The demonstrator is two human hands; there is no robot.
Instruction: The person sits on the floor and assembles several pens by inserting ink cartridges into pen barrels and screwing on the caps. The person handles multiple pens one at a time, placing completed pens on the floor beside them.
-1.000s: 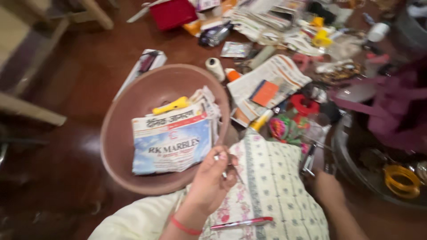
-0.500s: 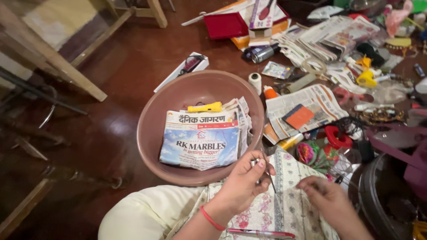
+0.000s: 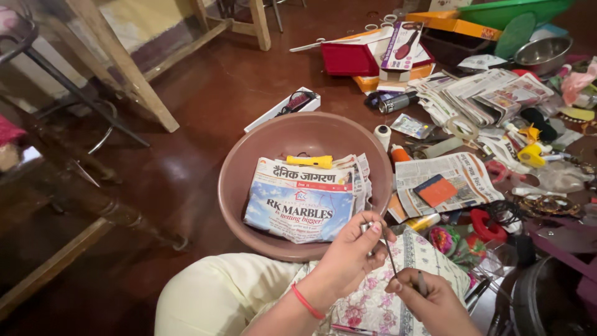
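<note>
Thin dark thread or wire (image 3: 390, 255) runs taut between the two hands, low in the view at about 5 o'clock, over a pale floral-printed cloth (image 3: 379, 298) spread on the person's lap. The left hand (image 3: 348, 258) has its grip closed around a small silvery metal piece (image 3: 367, 227), pinched at thumb and fingertip so that the strand's upper end stays fixed. The right hand (image 3: 429, 302) pinches the lower end between thumb and forefinger, its grip closed too, apparently to keep the strand straight; whether it also holds a tool is too small to tell.

Just beyond the left hand, at 12 o'clock from it, sits a round brown plastic basin (image 3: 249, 162) on the dark red floor (image 3: 186, 112); folded newspapers (image 3: 298, 199) lie inside it, with a yellow plastic torch (image 3: 311, 162) resting on top. At 2 o'clock from the hands lies an open newspaper sheet with an orange card (image 3: 436, 190) on it, and a white thread spool (image 3: 383, 135) stands just beside the basin's rim. A red-and-white pen (image 3: 351, 328) lies on the lap cloth at 6 o'clock.
</note>
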